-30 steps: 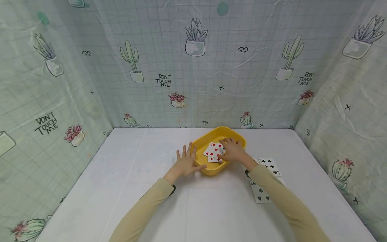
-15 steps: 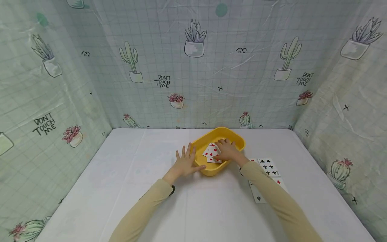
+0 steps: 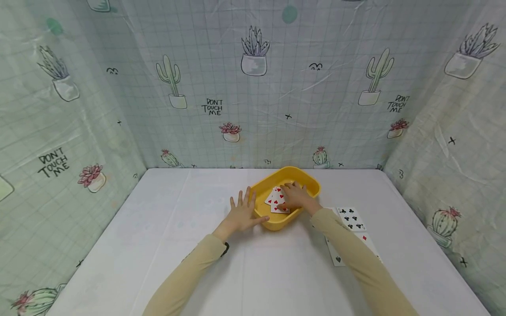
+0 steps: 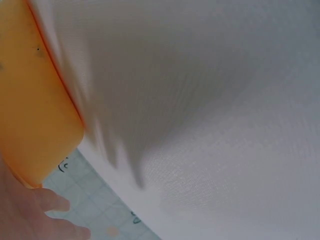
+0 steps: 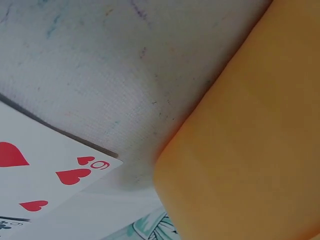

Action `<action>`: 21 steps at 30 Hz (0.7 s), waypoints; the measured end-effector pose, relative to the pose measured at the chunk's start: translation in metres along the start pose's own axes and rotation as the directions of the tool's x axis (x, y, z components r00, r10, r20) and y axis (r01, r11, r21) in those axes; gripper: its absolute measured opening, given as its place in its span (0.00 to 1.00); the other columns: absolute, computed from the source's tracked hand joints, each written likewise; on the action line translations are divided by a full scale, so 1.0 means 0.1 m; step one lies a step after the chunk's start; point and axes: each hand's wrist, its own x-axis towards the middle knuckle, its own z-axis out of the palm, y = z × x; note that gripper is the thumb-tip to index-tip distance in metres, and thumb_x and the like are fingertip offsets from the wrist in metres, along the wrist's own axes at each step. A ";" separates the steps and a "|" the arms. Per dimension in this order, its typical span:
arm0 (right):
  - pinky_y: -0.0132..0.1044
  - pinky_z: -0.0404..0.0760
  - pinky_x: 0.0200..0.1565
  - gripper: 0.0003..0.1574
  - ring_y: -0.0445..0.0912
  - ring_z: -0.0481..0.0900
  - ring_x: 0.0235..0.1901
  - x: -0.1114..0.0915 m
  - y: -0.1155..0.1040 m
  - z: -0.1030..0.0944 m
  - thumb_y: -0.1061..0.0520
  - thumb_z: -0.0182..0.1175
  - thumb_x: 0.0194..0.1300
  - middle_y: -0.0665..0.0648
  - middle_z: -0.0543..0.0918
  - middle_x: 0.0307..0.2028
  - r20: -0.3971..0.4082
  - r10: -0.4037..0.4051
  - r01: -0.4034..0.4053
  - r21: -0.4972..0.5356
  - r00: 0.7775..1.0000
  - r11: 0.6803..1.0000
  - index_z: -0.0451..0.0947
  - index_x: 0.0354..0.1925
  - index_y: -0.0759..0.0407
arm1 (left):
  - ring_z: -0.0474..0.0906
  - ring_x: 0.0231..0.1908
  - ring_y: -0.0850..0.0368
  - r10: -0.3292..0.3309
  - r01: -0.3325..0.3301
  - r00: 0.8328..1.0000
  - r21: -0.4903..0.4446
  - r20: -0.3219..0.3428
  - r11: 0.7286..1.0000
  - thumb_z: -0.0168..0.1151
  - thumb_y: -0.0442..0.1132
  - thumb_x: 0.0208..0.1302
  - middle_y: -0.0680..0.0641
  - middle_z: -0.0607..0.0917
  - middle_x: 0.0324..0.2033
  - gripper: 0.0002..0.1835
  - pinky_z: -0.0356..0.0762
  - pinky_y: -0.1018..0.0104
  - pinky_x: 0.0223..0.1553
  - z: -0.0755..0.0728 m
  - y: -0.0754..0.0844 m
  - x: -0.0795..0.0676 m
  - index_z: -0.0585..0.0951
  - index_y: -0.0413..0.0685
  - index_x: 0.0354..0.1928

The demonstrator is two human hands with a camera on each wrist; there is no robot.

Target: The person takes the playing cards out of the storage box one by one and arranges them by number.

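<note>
In the head view my left hand point(image 3: 240, 215) is spread at the left side of a yellow plastic tray point(image 3: 276, 224), its thumb reaching over the front rim. Inside the tray several red-heart playing cards point(image 3: 275, 199) lie overlapped, face up. My right hand point(image 3: 296, 196) reaches in over the right rim. Its thumb and fingers are spread apart and rest on the cards, covering their right part. The left wrist view catches part of my left hand point(image 4: 35, 210) beside the tray wall point(image 4: 40, 105). No right-hand fingers show in the right wrist view, where the tray point(image 5: 245, 140) fills the right side.
Several face-up cards lie to the right of the tray, among them a six of clubs point(image 3: 352, 218), a diamond card point(image 3: 365, 239) and a spade card point(image 3: 336, 256), partly under the right sleeve. A six of hearts point(image 5: 45, 170) shows in the right wrist view. A printed cloth point(image 3: 253, 96) hangs behind the white table point(image 3: 197, 193).
My right hand has shifted slightly left inside the tray and covers more of the heart cards. More of the cards beside the right sleeve shows. My left hand stays in place.
</note>
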 end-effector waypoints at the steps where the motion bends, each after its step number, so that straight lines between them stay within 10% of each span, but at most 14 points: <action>1: 0.66 0.50 0.58 0.56 0.60 0.54 0.63 0.01 0.00 0.00 0.28 0.57 0.47 0.60 0.61 0.64 0.003 0.004 -0.004 0.007 1.000 1.000 0.56 0.66 0.55 | 0.33 0.67 0.35 0.000 0.000 1.000 -0.003 0.000 1.000 0.35 0.76 0.51 0.39 0.34 0.69 0.55 0.36 0.33 0.60 0.00 0.00 0.00 0.37 0.44 0.69; 21: 0.66 0.48 0.59 0.54 0.59 0.55 0.62 0.13 0.02 0.07 0.29 0.58 0.47 0.61 0.64 0.62 0.010 0.049 -0.050 0.040 0.999 0.998 0.58 0.64 0.55 | 0.34 0.67 0.34 0.003 -0.003 1.000 -0.018 -0.001 1.000 0.37 0.75 0.52 0.40 0.34 0.69 0.54 0.36 0.33 0.60 -0.01 -0.01 0.00 0.37 0.45 0.69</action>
